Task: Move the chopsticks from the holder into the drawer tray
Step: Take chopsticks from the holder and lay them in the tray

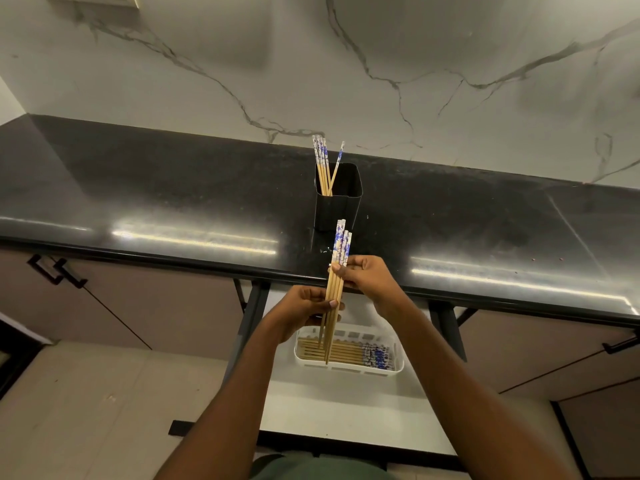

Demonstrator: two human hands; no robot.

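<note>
A black square holder stands on the dark counter with several wooden chopsticks upright in it, their tops blue and white. A bundle of several chopsticks is held nearly upright over the open drawer. My right hand grips the bundle just below its patterned tops. My left hand holds it lower down, around the bare wood. Below, a white slotted tray lies in the drawer with several chopsticks flat in it, patterned ends to the right.
The glossy black counter runs across the view, its front edge just above the drawer. The white drawer floor extends toward me. Cabinet doors with black handles flank the drawer on both sides. A marble wall rises behind.
</note>
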